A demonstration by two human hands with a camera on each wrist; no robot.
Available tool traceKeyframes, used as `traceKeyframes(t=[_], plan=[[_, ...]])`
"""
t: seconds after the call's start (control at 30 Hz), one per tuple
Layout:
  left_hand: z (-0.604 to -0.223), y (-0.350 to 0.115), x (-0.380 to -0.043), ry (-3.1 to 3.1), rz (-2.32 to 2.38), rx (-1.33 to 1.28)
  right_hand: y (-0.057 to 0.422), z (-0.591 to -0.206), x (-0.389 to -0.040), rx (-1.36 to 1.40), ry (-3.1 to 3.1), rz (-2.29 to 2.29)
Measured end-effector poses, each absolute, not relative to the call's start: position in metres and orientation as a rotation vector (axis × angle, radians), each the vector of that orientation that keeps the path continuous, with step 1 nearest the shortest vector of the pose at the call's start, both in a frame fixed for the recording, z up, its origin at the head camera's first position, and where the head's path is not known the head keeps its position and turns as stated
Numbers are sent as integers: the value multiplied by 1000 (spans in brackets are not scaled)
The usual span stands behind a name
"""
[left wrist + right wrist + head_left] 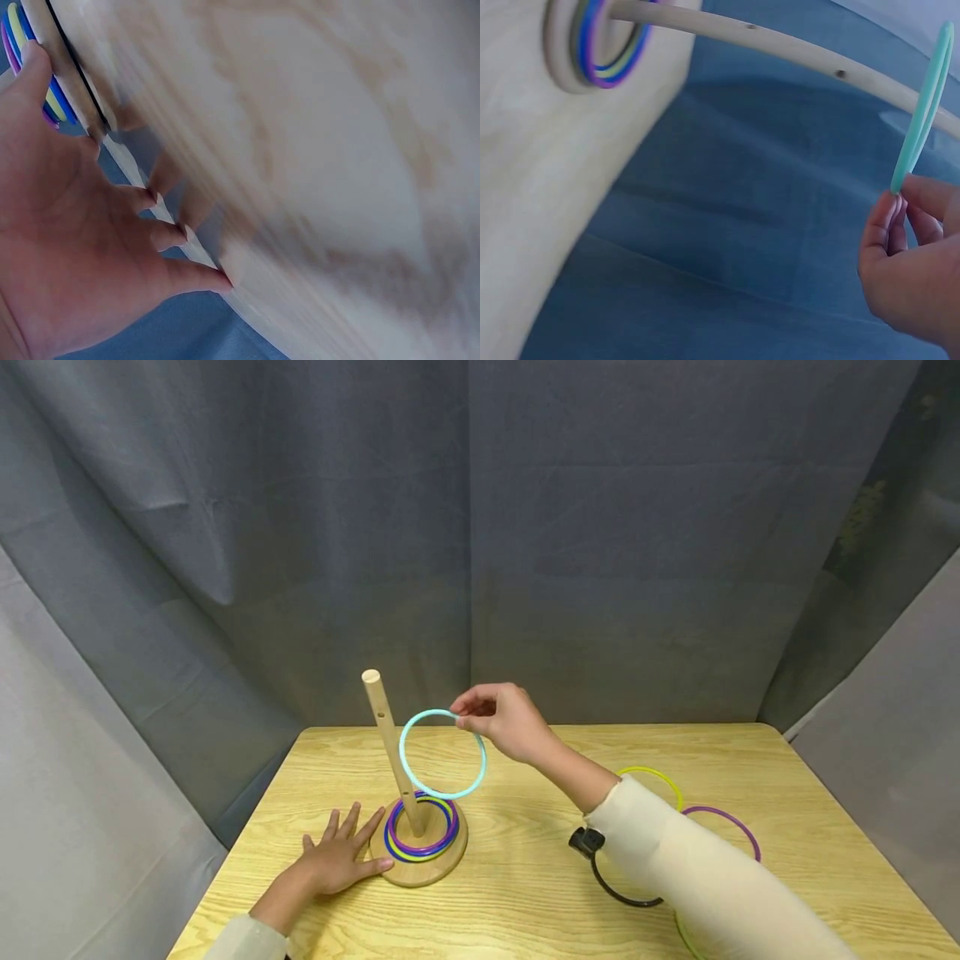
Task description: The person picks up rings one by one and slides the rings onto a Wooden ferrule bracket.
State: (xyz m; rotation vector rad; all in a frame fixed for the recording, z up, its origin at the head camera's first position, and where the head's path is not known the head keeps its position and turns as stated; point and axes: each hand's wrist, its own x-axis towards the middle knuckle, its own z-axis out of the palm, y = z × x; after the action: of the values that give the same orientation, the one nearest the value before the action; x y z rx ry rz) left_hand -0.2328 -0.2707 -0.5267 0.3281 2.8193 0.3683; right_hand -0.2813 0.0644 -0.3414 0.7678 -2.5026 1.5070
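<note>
A light-teal ring (406, 763) is raised in front of the upper part of a wooden peg (386, 727). My right hand (510, 722) pinches its upper rim between thumb and fingers; the right wrist view shows the ring (917, 127) nearly edge-on beside the peg (795, 51). Several blue, yellow and purple rings (416, 857) lie around the peg's foot on the round wooden base (452, 858). My left hand (337, 860) rests on the table with its fingers spread, and its thumb touches the base's left edge.
On the right of the wooden table (540, 893) lie a yellow ring (660, 774), a purple ring (738, 822), a black ring (622, 900) and a yellow-green ring (684, 937), partly hidden by my right sleeve (697, 868). Grey curtains (600, 527) hang behind.
</note>
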Motion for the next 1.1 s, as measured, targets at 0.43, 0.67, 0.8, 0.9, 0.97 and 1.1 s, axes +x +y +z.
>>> traceKeyframes(t=[0.43, 0.67, 0.8, 0.9, 0.97, 1.1], plan=[[-529, -273, -234, 2801, 364, 325, 45, -282, -282, 757, -2322, 1516], [-529, -274, -234, 2823, 372, 329, 32, -260, -282, 756, -2318, 1461], [-528, -273, -234, 2825, 372, 336, 25, -257, -286, 730, -2340, 1452], [-528, -273, -233, 2825, 378, 340, 20, -259, -289, 700, -2373, 1449], [-528, -272, -233, 2827, 385, 343, 18, -263, -290, 673, -2402, 1442], [-527, -273, -232, 2820, 382, 336, 14, -275, -293, 620, -2456, 1438]])
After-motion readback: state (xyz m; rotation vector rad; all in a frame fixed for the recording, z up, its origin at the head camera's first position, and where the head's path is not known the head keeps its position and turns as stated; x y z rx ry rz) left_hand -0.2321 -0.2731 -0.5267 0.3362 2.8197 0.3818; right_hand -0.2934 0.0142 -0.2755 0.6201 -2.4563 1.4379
